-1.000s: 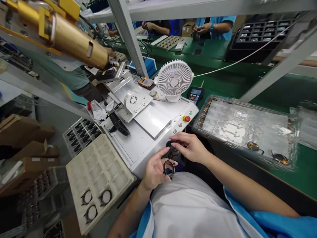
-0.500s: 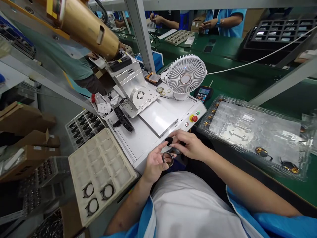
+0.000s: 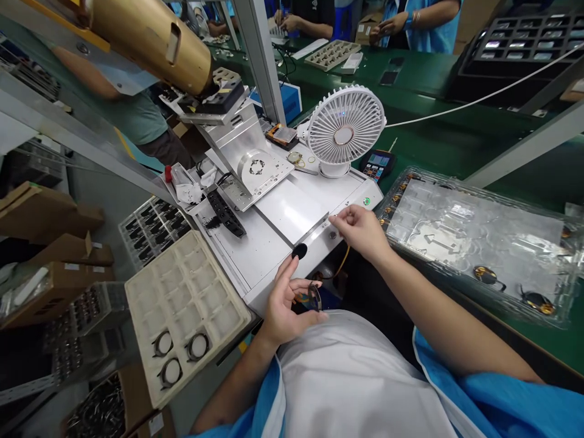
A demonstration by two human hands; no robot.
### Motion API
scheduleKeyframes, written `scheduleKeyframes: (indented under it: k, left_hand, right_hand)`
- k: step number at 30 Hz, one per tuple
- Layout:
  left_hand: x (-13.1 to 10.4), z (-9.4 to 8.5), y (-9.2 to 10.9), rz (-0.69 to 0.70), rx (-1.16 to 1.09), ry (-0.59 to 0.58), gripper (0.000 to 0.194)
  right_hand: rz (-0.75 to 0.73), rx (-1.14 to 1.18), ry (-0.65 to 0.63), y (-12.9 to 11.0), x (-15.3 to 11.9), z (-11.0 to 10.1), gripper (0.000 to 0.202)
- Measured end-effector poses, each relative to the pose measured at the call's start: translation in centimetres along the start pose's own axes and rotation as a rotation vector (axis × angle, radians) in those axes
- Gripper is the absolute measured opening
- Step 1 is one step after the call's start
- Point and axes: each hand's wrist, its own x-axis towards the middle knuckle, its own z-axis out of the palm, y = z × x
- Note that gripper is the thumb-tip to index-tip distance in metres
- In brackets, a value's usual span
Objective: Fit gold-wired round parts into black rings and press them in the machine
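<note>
My left hand point(image 3: 286, 304) holds a dark ring-shaped watch case point(image 3: 314, 296) between thumb and fingers, turned nearly edge-on. A black round disc point(image 3: 299, 250) rests at the tip of that hand's raised finger. Over the front edge of the white machine base point(image 3: 274, 267), my right hand point(image 3: 358, 230) is closed in a pinch; whatever is between its fingertips is too small to make out. At the left, a beige tray point(image 3: 182, 298) carries several similar watch cases point(image 3: 198, 347) in its lower pockets.
A white fan point(image 3: 344, 131) stands at the base's back right. Behind the base's left part is a metal fixture point(image 3: 255, 173) under a gold cylinder point(image 3: 155, 42). A clear tray point(image 3: 483, 237) with parts lies at right. Other people sit across the green table.
My right hand has moved away from my left, up and to the right. The black disc now shows fully on my left fingertip, and the watch case has turned more edge-on.
</note>
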Motion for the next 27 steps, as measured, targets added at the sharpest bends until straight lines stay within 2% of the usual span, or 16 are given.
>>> scheduleKeyframes:
  k: [2, 4, 7, 9, 13, 16, 19, 22, 25, 27]
  left_hand:
    - [-0.1, 0.5, -0.5, 0.093, 0.226, -0.043, 0.110]
    - [0.1, 1.0, -1.0, 0.168, 0.429, -0.148, 0.111]
    - [0.4, 1.5, -1.4, 0.217, 0.614, -0.289, 0.111]
    - [0.5, 1.7, -1.5, 0.229, 0.561, -0.297, 0.109]
    - [0.3, 1.7, -1.6, 0.152, 0.247, -0.178, 0.102]
    - [0.1, 1.6, -1.6, 0.115, 0.188, -0.170, 0.101]
    - [0.1, 1.5, -1.7, 0.174, 0.291, -0.228, 0.102]
    - [0.3, 1.1, -1.8, 0.222, 0.499, -0.286, 0.100]
    - [0.8, 0.6, -1.8, 0.234, 0.677, -0.350, 0.100]
    - [1.1, 0.4, -1.7, 0.223, 0.718, -0.397, 0.102]
  right_hand:
    - [0.043, 0.158, -0.179, 0.6, -2.6, 0.6, 0.048]
    - [0.111, 0.315, -0.300, 1.0, -4.7, 1.4, 0.053]
    - [0.181, 0.464, -0.250, 1.4, -6.1, 1.9, 0.050]
    - [0.207, 0.507, -0.223, 1.5, -6.1, 1.7, 0.050]
    - [0.206, 0.514, -0.263, 1.4, -5.8, 1.0, 0.051]
    - [0.190, 0.475, -0.260, 1.4, -5.8, 1.0, 0.052]
    - [0.202, 0.457, -0.256, 1.4, -5.8, 1.1, 0.053]
    - [0.237, 0.503, -0.317, 1.9, -5.6, 1.0, 0.053]
    - [0.268, 0.566, -0.374, 2.6, -5.3, 0.8, 0.054]
    - [0.290, 0.595, -0.379, 3.1, -5.2, 0.6, 0.055]
